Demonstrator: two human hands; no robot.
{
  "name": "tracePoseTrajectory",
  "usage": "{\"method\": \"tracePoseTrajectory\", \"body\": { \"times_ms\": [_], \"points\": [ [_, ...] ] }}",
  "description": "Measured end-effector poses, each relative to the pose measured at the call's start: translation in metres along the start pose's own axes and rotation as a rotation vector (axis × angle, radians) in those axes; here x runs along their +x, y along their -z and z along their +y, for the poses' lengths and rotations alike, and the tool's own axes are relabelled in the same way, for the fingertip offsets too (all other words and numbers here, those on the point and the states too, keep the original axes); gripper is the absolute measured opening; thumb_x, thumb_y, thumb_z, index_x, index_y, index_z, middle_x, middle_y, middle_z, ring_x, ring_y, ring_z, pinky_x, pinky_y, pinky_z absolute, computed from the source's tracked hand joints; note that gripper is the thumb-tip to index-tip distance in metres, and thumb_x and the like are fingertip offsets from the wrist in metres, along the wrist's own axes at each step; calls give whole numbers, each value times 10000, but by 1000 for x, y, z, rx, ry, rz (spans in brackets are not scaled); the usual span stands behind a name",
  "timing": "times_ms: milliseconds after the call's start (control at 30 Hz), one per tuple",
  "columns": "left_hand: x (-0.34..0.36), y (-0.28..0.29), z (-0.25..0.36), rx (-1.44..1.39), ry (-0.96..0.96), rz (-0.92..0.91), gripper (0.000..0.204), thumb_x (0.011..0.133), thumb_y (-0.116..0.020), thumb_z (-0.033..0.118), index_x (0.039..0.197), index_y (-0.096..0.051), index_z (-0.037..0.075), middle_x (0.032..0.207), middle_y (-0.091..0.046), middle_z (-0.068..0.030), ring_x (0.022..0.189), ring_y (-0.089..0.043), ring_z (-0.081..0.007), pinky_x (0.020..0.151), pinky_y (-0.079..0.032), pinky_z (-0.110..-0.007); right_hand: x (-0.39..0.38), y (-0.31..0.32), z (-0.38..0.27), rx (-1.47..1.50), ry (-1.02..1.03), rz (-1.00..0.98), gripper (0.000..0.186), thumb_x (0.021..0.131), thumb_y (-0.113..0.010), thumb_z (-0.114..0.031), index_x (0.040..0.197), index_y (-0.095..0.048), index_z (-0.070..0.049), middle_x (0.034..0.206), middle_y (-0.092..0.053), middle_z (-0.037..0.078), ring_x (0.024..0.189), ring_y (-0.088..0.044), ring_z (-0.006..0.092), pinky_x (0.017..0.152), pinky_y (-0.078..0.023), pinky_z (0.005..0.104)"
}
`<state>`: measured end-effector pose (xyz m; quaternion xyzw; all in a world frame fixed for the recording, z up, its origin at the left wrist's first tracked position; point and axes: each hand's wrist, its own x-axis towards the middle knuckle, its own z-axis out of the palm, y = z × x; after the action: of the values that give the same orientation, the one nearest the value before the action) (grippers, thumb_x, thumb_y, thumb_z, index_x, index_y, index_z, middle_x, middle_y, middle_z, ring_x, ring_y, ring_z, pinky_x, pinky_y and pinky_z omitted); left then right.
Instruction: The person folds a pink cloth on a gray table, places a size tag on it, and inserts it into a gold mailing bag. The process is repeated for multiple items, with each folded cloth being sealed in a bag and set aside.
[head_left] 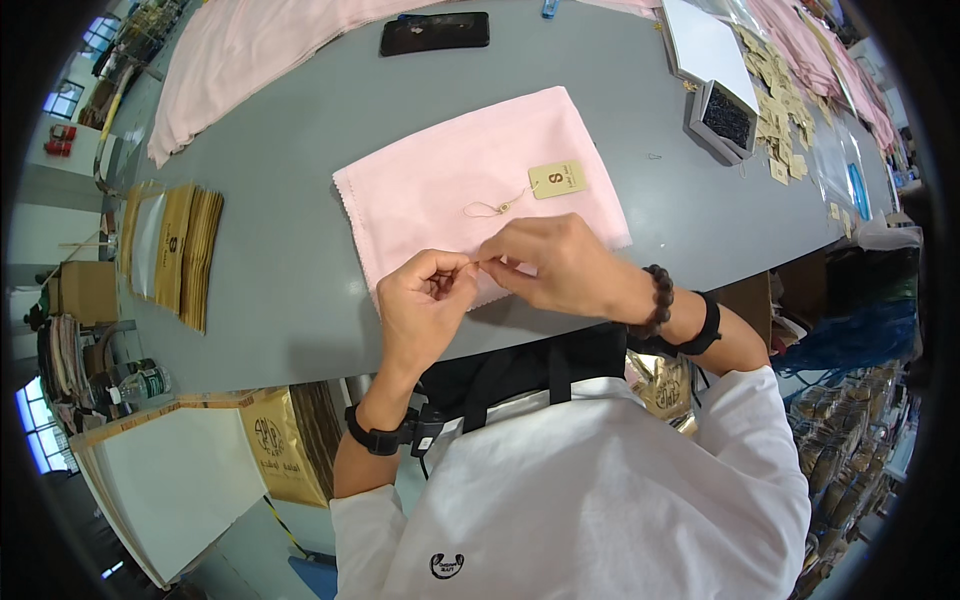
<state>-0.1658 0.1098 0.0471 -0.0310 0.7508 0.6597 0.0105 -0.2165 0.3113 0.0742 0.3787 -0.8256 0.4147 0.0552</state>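
A folded pink cloth (420,180) with a fringed edge lies on the grey table in front of me. On its right part rests a beige hang tag (557,180), with a thin looped string (487,209) stretched out to the left. Over the cloth's near edge, my left hand (425,300) and my right hand (555,262) meet fingertip to fingertip. Both are closed in a pinch. Whatever sits between the fingertips is too small and too covered to make out.
Gold packaging bags (185,255) are stacked at the left. A black phone (435,34) lies at the back. To the right stand a box of small black pieces (727,118) and scattered beige tags (775,85). More pink cloth (240,50) spreads along the far edge.
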Motion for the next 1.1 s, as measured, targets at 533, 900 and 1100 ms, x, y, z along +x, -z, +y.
{"method": "tracePoseTrajectory", "body": {
  "times_ms": [533, 900, 1100],
  "points": [
    [-9, 8, -11, -119, -19, -21, 81, 937, -749, 19, 993, -742, -39, 876, -728, -19, 746, -614, -37, 661, -508, -193, -10, -31, -3, 176, -118, 74, 132, 870, -752, -93, 909, -660, -7, 723, -676, 105, 637, -702, 248, 584, -571, 321],
    [4, 3, -15, 341, -242, 93, 75, 835, -736, -7, 885, -698, 34, 767, -643, -26, 637, -557, -102, 581, -473, -259, -11, 12, 24, -68, -145, 112, 130, 925, -696, -52, 1045, -715, -6, 944, -748, 140, 814, -736, 269, 714, -591, 341],
    [9, 3, -22, 426, -221, 116, 89, 805, -730, -1, 872, -699, 48, 757, -642, -39, 615, -562, -134, 580, -487, -283, -34, 65, 91, -308, -292, 235, 299, 1014, -567, -78, 1312, -578, -51, 1068, -738, 169, 951, -718, 376, 789, -584, 447]
  ]
}}
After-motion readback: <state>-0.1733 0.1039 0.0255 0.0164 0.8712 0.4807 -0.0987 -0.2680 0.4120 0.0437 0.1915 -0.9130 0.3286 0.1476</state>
